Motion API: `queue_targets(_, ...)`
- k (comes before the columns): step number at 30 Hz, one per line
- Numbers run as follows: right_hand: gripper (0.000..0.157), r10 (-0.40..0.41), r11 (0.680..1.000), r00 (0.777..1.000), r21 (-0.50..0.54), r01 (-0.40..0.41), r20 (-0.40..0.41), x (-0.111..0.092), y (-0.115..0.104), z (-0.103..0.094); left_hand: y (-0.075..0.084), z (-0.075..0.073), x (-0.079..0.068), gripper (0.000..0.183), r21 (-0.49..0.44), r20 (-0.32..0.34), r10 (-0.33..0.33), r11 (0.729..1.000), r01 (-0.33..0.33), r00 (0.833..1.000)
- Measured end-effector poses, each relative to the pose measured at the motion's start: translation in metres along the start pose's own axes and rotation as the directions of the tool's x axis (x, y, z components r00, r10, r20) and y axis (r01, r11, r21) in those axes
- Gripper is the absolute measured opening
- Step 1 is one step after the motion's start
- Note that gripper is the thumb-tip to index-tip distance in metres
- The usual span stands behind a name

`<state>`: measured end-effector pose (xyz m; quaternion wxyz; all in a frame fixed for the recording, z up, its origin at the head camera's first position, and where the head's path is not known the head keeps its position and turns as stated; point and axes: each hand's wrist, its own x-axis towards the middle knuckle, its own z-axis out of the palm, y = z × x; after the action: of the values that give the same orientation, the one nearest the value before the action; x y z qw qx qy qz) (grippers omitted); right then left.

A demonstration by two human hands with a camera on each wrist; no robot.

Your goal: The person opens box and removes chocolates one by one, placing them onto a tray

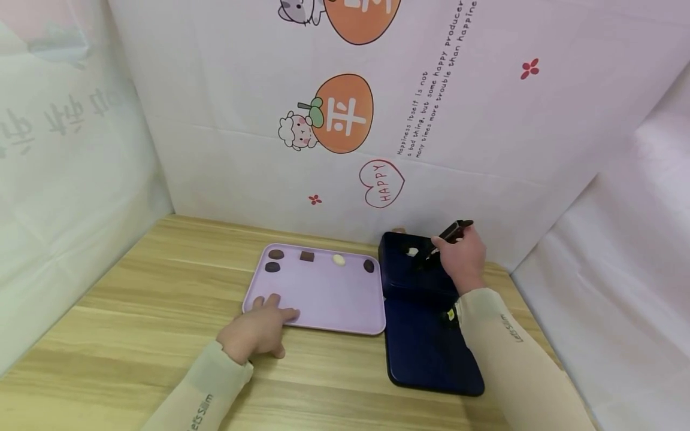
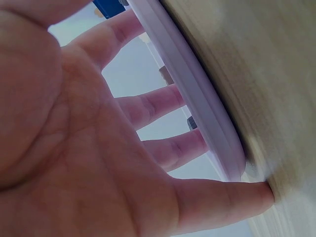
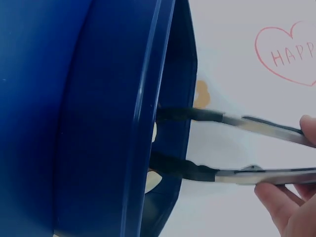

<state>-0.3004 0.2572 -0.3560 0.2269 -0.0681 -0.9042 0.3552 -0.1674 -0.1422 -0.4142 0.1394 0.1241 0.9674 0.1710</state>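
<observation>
In the head view my right hand (image 1: 465, 258) grips a pair of tongs (image 1: 451, 232) over the dark blue box (image 1: 412, 286). The right wrist view shows the tongs' black tips (image 3: 197, 115) reaching past the rim into the box, spread apart, their ends hidden behind the wall. Pale pieces (image 3: 153, 181) show by the tips inside. My left hand (image 1: 256, 329) rests with spread fingers on the near left edge of the lilac tray (image 1: 329, 302). Along the tray's far side lie a brown oval piece (image 1: 276, 254), a black oval piece (image 1: 272, 267), a brown square piece (image 1: 306, 256), a cream oval piece (image 1: 338, 260) and a dark piece (image 1: 369, 265).
The box's lid (image 1: 426, 353) lies folded open toward me, with a small yellow mark (image 1: 451, 315) near its hinge, partly behind my right sleeve. A printed white cloth (image 1: 242, 173) stands behind the wooden table (image 1: 162, 311), with more white cloth at both sides.
</observation>
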Motion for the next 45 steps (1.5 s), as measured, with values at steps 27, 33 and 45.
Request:
queue_targets(27,0.052,0.3,0.676,0.954,0.705,-0.214,0.002,-0.003,-0.026,-0.012,0.001,0.001,0.001,0.079,-0.001,0.009,-0.005,1.0,0.005,1.0)
queue_targets(33,0.049,0.133,0.819,0.991,0.562,-0.118,0.014,-0.022,-0.062,0.001,0.0,0.0,0.001,0.08,0.006,0.007,-0.001,1.0,0.001,1.0)
queue_targets(45,0.037,-0.218,0.917,0.971,0.361,0.17,0.095,-0.069,-0.12,0.064,0.001,0.001,0.002,0.079,-0.002,0.001,-0.005,1.0,0.005,1.0)
